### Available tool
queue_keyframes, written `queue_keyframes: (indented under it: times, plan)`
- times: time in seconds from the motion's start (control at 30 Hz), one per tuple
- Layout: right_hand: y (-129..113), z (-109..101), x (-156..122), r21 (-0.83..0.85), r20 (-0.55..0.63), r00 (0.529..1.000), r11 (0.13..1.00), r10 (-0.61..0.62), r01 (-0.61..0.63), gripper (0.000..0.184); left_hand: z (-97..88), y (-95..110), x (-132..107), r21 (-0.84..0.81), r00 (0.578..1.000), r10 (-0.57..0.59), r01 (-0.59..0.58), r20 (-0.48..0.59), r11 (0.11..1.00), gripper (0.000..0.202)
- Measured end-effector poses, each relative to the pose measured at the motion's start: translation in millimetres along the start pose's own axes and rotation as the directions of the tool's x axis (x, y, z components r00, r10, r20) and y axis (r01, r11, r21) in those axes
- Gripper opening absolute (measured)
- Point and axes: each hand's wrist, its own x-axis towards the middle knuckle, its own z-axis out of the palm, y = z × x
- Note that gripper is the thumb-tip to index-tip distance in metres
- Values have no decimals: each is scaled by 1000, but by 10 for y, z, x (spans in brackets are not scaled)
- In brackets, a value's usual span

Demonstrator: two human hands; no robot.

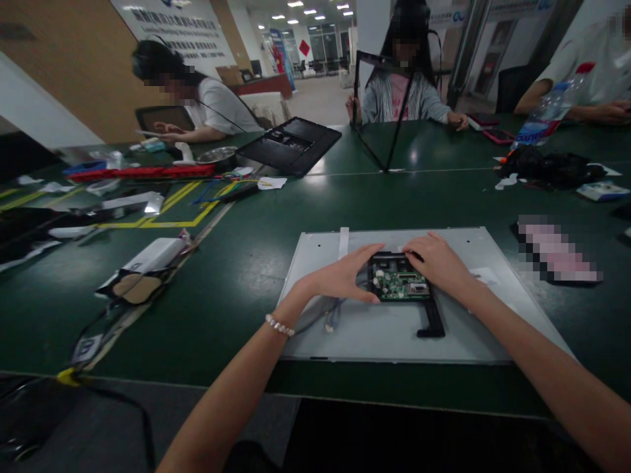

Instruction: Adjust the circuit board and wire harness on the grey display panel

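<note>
A green circuit board [400, 285] sits in a black plastic bracket [436, 320], whose hooked arm reaches toward me. Both lie on the pale grey back of a flat panel [476, 328]. My left hand [344, 274] grips the left side of the bracket, its fingers at the far corner and its thumb at the near one. My right hand [438, 261] is closed on the far right corner of the bracket, and its fingertips hide that spot. Grey cables [331, 316] with small plugs lie on the panel below my left hand.
A white-and-black power strip [148, 266] with a cable lies left. A black back cover [296, 144] and a red strip [142, 172] lie farther off. One co-worker holds an upright black frame [362, 125]; others sit around. A phone [555, 249] and bottle [547, 115] are right.
</note>
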Motion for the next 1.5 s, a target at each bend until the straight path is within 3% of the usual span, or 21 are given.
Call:
queue_keyframes:
  times: [0.2,0.43,0.5,0.57,0.63,0.7,0.77,0.8,0.87,1.1,1.3,1.4,1.5]
  plan:
    - [11,7,2,-67,-24,999,997,-41,39,24,5,3,-2,10,1000,-3,3,2,1000,108]
    - [58,30,-10,23,21,1000,1000,-11,10,26,-79,63,-25,43,1000,-3,3,8,999,111]
    - [60,28,-14,38,13,1000,999,0,-1,26,-164,67,-41,54,1000,2,0,-27,999,101]
    - [51,16,-18,50,-9,1000,998,23,-23,27,-243,17,-50,73,986,-23,36,-163,997,75]
    - [36,-4,-22,63,-34,998,997,45,-43,29,-287,-98,-45,77,928,-92,128,-362,989,50]
    - [22,-25,-25,73,-62,996,996,61,-57,29,-286,-259,-28,58,821,-191,262,-538,963,38]
    - [12,-36,-31,80,-88,993,995,72,-65,29,-254,-420,-5,24,736,-273,366,-620,930,37]
    - [8,-36,-34,83,-98,992,994,77,-69,28,-233,-485,4,11,716,-297,391,-632,920,39]
    - [-2,-29,-42,91,-105,991,993,83,-74,28,-193,-569,19,-8,722,-314,393,-617,920,44]
    - [-72,-9,-65,104,-176,975,988,134,-117,27,-120,-565,46,109,835,-217,311,-505,944,47]
    - [-113,-35,-76,92,-235,963,990,129,-110,29,-182,-511,49,126,800,-189,312,-570,941,29]
    - [-156,-84,-85,97,-267,954,989,137,-114,28,-306,-403,7,-23,769,-224,264,-599,964,20]
    - [-243,-153,-93,117,-292,950,990,109,-77,26,-455,-239,-78,-230,805,-270,171,-529,958,17]
